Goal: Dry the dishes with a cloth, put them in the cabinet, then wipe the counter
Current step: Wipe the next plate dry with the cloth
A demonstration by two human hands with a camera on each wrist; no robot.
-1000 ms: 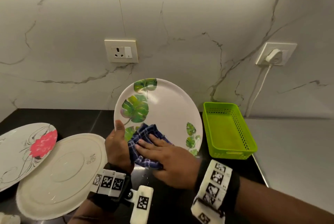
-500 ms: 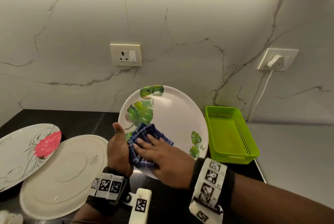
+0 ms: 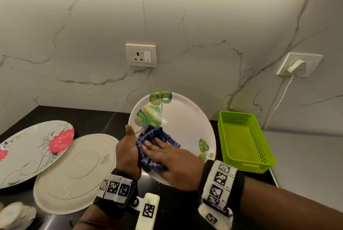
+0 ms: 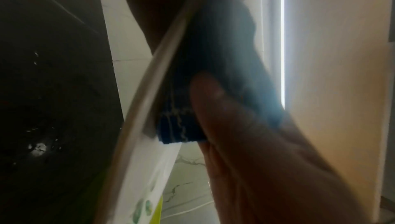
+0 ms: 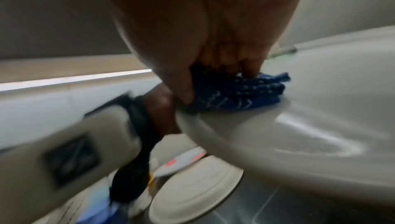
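The left hand (image 3: 128, 152) grips the leaf-patterned plate (image 3: 182, 123) by its left rim, thumb up on the face, tilting it above the black counter (image 3: 89, 120). The right hand (image 3: 173, 162) presses a blue checked cloth (image 3: 154, 136) flat-fingered against the plate's lower left. Only the head view shows the 2 other plates on the counter at left, a floral plate (image 3: 35, 148) and an overturned cream plate (image 3: 74, 172), plus the green basket (image 3: 245, 140) at right. The left wrist view alone shows the plate edge-on, with fingers behind it.
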